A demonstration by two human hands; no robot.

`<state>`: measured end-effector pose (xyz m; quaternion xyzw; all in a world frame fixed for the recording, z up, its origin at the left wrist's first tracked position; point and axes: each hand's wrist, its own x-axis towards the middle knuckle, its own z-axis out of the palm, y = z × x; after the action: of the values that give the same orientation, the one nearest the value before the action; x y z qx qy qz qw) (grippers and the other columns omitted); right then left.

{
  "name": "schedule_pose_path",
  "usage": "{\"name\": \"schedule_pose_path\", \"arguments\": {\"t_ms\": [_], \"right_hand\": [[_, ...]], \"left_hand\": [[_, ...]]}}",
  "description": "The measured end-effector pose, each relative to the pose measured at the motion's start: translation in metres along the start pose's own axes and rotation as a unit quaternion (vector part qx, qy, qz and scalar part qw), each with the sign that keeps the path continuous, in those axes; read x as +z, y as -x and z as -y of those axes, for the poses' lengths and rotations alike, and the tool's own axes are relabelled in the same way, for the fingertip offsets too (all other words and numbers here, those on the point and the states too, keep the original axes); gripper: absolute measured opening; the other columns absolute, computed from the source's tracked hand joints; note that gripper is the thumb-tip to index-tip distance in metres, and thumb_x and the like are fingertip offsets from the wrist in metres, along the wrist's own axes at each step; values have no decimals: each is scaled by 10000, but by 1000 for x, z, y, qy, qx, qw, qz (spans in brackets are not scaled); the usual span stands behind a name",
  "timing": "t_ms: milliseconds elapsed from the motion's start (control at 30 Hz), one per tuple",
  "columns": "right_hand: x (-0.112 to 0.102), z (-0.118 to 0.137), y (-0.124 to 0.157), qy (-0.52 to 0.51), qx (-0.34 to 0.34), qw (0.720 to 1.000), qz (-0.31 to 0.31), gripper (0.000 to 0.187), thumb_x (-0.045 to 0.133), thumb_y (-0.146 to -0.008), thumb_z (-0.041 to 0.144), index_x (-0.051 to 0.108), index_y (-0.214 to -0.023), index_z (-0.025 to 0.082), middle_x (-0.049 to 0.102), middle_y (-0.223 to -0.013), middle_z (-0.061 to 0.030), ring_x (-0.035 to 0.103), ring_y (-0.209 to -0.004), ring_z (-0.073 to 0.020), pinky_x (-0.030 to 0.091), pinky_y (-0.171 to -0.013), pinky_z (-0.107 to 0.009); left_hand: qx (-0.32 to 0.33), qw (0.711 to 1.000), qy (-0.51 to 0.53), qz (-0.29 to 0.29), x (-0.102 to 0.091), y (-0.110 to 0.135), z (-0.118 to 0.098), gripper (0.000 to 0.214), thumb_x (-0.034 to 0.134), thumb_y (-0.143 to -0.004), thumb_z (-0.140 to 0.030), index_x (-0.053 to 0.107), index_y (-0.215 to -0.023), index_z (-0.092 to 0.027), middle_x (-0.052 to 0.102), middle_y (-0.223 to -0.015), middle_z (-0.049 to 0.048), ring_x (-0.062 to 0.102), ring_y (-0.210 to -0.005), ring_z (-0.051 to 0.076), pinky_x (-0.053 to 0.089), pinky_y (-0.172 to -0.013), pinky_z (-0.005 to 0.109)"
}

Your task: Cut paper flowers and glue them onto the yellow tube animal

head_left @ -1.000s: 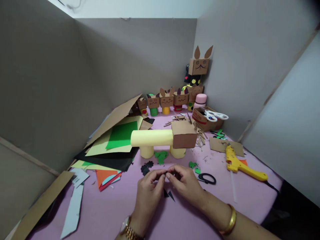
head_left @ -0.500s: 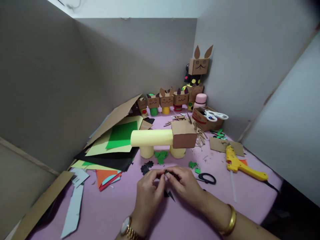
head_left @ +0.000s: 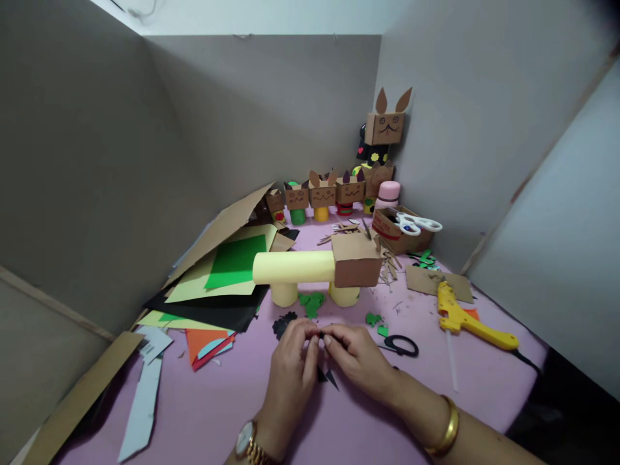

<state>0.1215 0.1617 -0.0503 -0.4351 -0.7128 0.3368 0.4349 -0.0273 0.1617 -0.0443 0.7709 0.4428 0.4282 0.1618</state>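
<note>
Left hand [head_left: 294, 361] shifts slightly right, its fingers bunching higher | small dark piece [head_left: 321, 334], mostly hidden, exact outline unclear | lies between both hands' fingertips, on the near side of the yellow tube figure [head_left: 294, 267] | grip: left and right hand [head_left: 359, 361] both pinch it | black scraps [head_left: 332, 380] just nearer on the pink table [head_left: 208, 413]

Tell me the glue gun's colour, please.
Yellow; the glue gun shows best in the head view.

Yellow tube [head_left: 294, 267] blocking ahead, scissors [head_left: 390, 347] right, free tabletop [head_left: 208, 413] left
</note>
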Motion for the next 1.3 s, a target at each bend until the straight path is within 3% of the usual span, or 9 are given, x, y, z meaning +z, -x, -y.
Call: {"name": "schedule_pose_path", "arguments": {"t_ms": [167,367,567,767,833,900,1033,1167,1300], "right_hand": [[1,-1,-1,-9,18,1000,9,250,454,-873,172,702,-852,189,679,-670,-11,598,-610,-143,469,-587,-235],[0,-1,-1,59,0,998,-15,271,490,-821,117,704,-975,180,740,-884,-70,664,-773,-187,495,-733,-289],[-1,0,0,101,2,995,-17,252,543,-753,95,719,-918,166,745,-827,-75,658,-695,-188,490,-656,-278],[-3,2,-2,46,40,998,-20,239,507,-747,103,728,-822,156,741,-788,-71,649,-680,-183,473,-650,-273],[-2,2,-3,4,72,997,-18,219,494,-757,134,713,-747,153,717,-697,-50,626,-626,-166,456,-596,-253],[-2,0,-5,-54,121,991,-7,204,483,-753,162,671,-675,150,647,-567,-13,580,-523,-137,427,-513,-229],[-1,-1,-7,-151,197,969,24,152,487,-718,201,561,-590,168,540,-463,44,492,-380,-90,388,-406,-197],[-2,1,-7,-166,215,962,35,144,507,-696,219,536,-564,171,544,-444,47,479,-355,-77,381,-375,-183],[-2,2,-8,-179,226,957,29,165,550,-695,241,527,-548,170,537,-427,50,465,-347,-71,371,-363,-177]], "left_hand": [[18,1000,-8,3,2,2,4,136,437,-878,-141,547,-923,-207,633,-869,41,607,-821,171,491,-730,296],[45,998,-41,-9,1,4,4,135,459,-873,-125,558,-928,-197,649,-856,34,614,-798,160,484,-710,269],[143,981,-130,17,1,4,3,164,421,-878,-88,559,-881,-177,621,-740,32,571,-679,164,443,-630,278],[163,977,-137,33,0,4,1,192,405,-875,-79,568,-909,-176,643,-793,48,583,-710,172,447,-643,282],[122,988,-86,31,1,4,2,185,410,-878,-96,571,-907,-184,647,-796,39,594,-714,163,456,-649,271],[41,998,-9,37,1,2,4,152,435,-877,-126,570,-889,-194,647,-796,25,604,-715,148,464,-648,248],[-101,984,134,56,0,-3,7,86,488,-853,-175,565,-881,-199,637,-817,13,612,-753,140,475,-675,235],[-155,961,222,63,-1,-5,7,52,522,-830,-211,558,-861,-190,609,-803,10,596,-753,143,467,-680,244],[-176,939,288,68,1,-5,8,158,572,-805,-248,539,-949,-194,596,-846,16,584,-772,149,470,-698,264]]}}
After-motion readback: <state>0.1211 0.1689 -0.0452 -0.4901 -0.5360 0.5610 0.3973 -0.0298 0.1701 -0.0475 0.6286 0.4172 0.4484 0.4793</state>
